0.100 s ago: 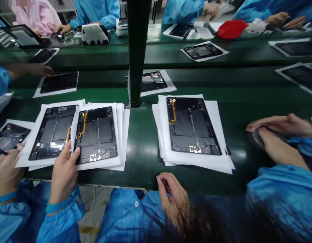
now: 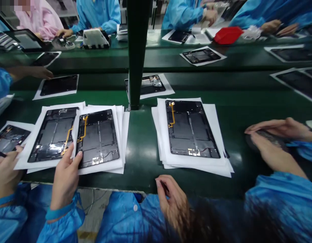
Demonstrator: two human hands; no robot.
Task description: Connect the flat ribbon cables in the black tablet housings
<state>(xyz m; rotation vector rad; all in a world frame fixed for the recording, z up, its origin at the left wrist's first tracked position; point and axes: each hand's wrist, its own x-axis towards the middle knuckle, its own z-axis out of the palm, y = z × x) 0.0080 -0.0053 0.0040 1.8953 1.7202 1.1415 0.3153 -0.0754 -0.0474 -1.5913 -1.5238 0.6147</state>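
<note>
My left hand [image 2: 66, 179] grips the lower left edge of an opened tablet [image 2: 98, 136] and the white paper [image 2: 121, 135] under it, thumb on top. An orange flex cable [image 2: 84, 130] runs along that tablet's left side. Beside it, overlapped by the paper, lies another opened tablet [image 2: 53, 135] on paper. My right hand [image 2: 172, 195] is at the table's front edge, fingers curled around a thin dark object, mostly hidden. Ahead of it, a third opened tablet [image 2: 192, 130] lies on a stack of white sheets [image 2: 211, 114], not touched.
A green post [image 2: 137, 54] stands mid-table. At left, a co-worker's hand [image 2: 6, 168] holds a dark pen-like tool near a tablet. To the right, a co-worker's hands [image 2: 277, 135] hold a dark round object. More tablets on paper [image 2: 201, 55] and people are beyond.
The view has tilted up slightly, so everything sits a little lower. The tablet in my left hand has shifted slightly right and toward me. My right hand keeps its curled pose.
</note>
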